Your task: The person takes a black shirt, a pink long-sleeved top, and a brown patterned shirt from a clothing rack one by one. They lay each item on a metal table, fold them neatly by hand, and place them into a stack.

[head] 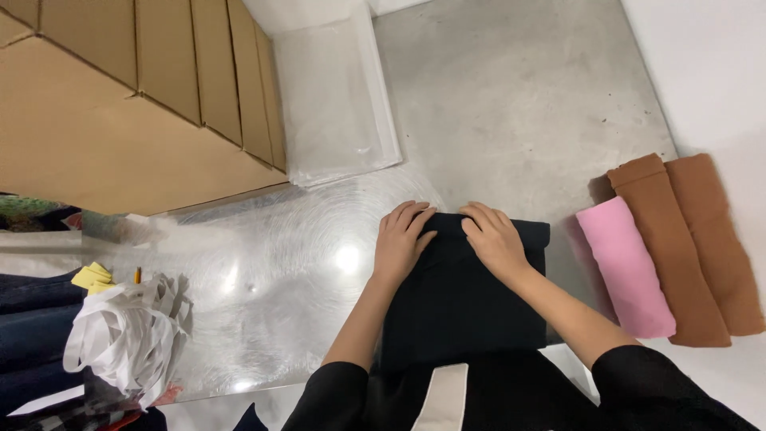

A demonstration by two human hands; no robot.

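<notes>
A folded black garment (463, 303) lies on the shiny metal table (271, 263) in front of me. My left hand (401, 237) rests on its far left corner with the fingers curled over the edge. Just to the right, my right hand (492, 236) presses on the same far edge, fingers bent over the cloth. Both hands sit close together, almost touching.
To the right lie a folded pink cloth (626, 267) and two folded brown cloths (678, 247). A stack of clear plastic bags (335, 96) sits at the back. Cardboard boxes (136, 104) stand at the left. A bundle of white strips (128, 335) lies at the near left.
</notes>
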